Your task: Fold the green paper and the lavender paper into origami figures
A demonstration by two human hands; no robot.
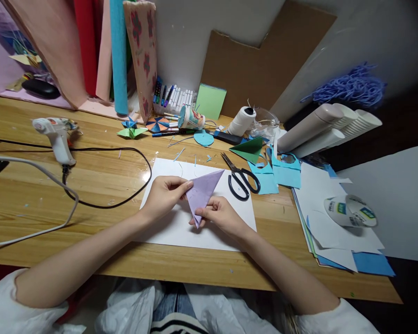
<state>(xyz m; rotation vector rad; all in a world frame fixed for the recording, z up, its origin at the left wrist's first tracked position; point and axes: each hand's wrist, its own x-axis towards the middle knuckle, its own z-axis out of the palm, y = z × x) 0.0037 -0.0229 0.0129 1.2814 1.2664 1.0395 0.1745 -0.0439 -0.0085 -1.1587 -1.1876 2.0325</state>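
Observation:
A purple piece of paper [204, 189], folded to a triangle, is held above a white sheet [160, 234] on the wooden table. My left hand [165, 195] pinches its upper left corner between thumb and fingers. Lower down, my right hand [221, 214] grips the paper near its bottom point, thumb in front and fingers partly hidden behind. Black-handled scissors [240, 178] lie to the right, partly on the white sheet, blades pointing up and left. Beside them are a dark green folded paper [249, 149] and cut pieces of light blue paper [267, 180].
A white glue gun [57, 137] with a black cord [107, 206] stands at left. Along the back are markers [179, 98], a thread spool [242, 121] and a patterned paper cup [191, 118]. On the right, a tape roll [350, 211] rests on stacked paper [329, 232].

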